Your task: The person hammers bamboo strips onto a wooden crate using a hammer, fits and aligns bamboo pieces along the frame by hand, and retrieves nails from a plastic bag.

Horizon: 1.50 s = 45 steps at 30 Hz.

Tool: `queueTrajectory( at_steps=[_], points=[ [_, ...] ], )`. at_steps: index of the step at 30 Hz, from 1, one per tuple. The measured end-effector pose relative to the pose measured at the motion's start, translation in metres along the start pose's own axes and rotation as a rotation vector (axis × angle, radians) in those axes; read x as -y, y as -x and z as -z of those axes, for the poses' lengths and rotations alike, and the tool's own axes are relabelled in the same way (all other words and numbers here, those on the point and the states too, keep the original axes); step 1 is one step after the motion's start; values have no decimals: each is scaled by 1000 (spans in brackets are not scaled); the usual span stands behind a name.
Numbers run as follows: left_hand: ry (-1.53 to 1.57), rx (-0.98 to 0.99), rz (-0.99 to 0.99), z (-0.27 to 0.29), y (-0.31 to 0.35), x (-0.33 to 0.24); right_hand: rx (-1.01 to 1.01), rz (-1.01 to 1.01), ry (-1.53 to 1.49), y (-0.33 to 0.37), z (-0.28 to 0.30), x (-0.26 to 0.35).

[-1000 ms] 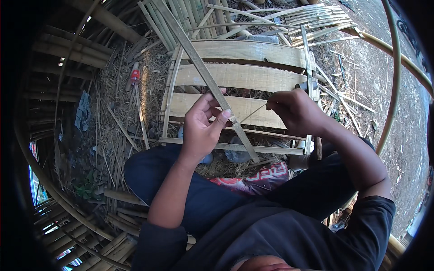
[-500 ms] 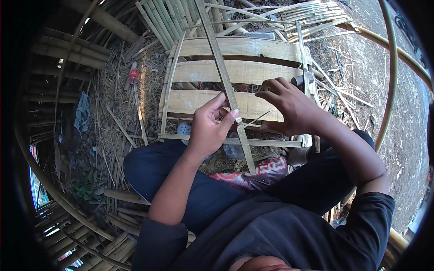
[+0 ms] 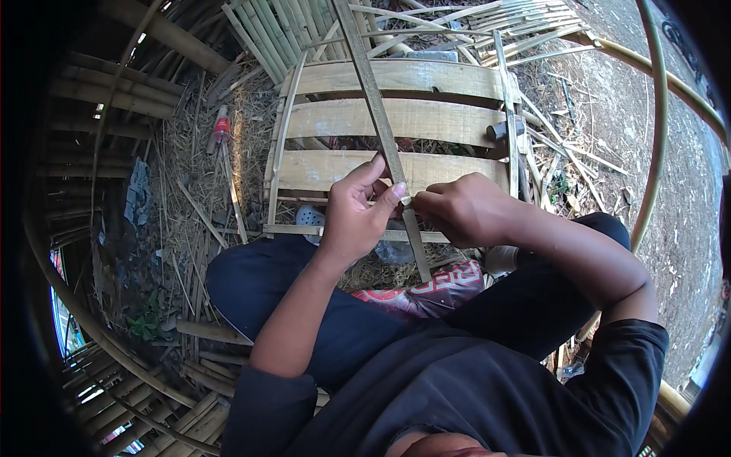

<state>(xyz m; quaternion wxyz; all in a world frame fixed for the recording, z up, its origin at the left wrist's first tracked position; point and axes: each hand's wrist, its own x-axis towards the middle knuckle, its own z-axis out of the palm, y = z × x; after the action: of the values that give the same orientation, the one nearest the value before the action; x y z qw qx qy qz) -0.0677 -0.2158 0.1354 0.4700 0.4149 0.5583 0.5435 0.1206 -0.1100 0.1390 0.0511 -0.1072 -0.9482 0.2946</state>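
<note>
A long, narrow bamboo strip [image 3: 367, 84] slants across the middle, from the far edge down to just in front of my lap. My left hand [image 3: 352, 217] pinches it between thumb and fingers. At the same spot, against the strip's right side, the fingers of my right hand [image 3: 468, 209] are closed. A small pale tie or notch [image 3: 405, 200] shows between the two hands; what my right fingertips hold there is hidden. Beneath the strip stands a low slatted wooden bench [image 3: 396, 118], with thin bamboo rails along its sides.
A dark cylindrical object [image 3: 502, 130] rests on the bench's right side. A red bottle [image 3: 221, 129] lies left among straw. Patterned red-and-white material [image 3: 457, 286] is between my legs, near a white perforated shoe [image 3: 308, 216]. Bamboo poles [image 3: 661, 114] curve past on the right.
My right hand has come down and left to the strip, its spread fingers closing there. The dark cylindrical object is now uncovered. My left hand keeps its pinch.
</note>
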Motion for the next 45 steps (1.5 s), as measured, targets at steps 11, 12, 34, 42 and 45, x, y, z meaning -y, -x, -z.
queueTrajectory(
  at_steps=[11,12,34,42,45],
  points=[
    [-238,-6,-91,13,-2,16,209,-107,-188,5,28,-21],
    [-206,-4,-53,13,-2,15,374,-139,-240,7,32,-25],
    [-55,90,35,-1,4,7,-96,-293,-728,-21,25,-21],
    [-74,113,65,1,9,5,-191,-361,-864,-18,41,-28],
    [-61,135,55,0,8,8,-204,-388,-819,-15,48,-26]
  ],
)
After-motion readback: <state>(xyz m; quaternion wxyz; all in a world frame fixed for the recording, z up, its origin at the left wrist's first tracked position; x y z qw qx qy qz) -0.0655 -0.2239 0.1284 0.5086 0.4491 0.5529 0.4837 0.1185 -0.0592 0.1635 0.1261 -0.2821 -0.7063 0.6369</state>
